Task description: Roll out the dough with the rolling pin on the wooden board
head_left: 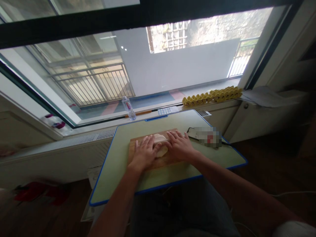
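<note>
A pale piece of dough (161, 150) lies on a wooden cutting board (132, 154) between my two hands. My left hand (144, 152) rests flat with fingers spread on the dough's left side and the board. From the right, my right hand (180, 144) lies with its fingers stretched out, thumb reaching toward the dough's edge. Both palms face down, so their undersides are hidden. The board sits on a light green desk (108, 174) with a blue rim.
A phone (195, 133), partly blurred out, lies right of the board. Along the window sill stand a clear plastic bottle (129, 110), a white keyboard-like item (168, 110) and yellow egg trays (212, 96). Papers (264, 96) lie farther right. A radiator (84, 140) runs behind the desk.
</note>
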`<act>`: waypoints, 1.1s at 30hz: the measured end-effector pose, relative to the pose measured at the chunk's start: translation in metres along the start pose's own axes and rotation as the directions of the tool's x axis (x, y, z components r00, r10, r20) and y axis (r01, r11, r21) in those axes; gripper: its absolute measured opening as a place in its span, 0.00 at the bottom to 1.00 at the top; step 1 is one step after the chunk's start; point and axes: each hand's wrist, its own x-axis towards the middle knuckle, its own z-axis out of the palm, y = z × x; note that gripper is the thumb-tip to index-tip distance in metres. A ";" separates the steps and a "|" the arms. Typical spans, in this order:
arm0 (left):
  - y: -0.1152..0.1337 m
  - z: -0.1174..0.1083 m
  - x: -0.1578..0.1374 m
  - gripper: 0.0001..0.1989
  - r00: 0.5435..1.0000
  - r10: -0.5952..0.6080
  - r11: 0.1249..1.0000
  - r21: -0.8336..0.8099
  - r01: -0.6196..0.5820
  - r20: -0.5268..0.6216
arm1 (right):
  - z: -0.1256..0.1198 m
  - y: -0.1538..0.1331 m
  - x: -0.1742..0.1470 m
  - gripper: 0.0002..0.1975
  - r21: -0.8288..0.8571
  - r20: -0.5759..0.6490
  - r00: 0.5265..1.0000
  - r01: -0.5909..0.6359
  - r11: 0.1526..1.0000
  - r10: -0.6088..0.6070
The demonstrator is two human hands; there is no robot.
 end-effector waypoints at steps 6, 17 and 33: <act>-0.009 -0.003 0.009 0.32 0.998 -0.045 0.998 0.049 0.047 -0.040 | -0.002 -0.004 0.003 0.32 0.010 0.000 0.999 -0.033 0.999 0.033; 0.003 0.020 -0.076 0.32 0.983 -0.017 0.995 0.092 0.035 -0.184 | 0.000 -0.016 -0.070 0.34 0.011 -0.074 0.997 0.029 1.000 -0.028; -0.018 -0.001 -0.047 0.22 0.981 0.045 0.999 0.020 -0.042 -0.187 | -0.009 0.003 -0.026 0.17 0.087 -0.077 0.993 0.091 0.992 -0.084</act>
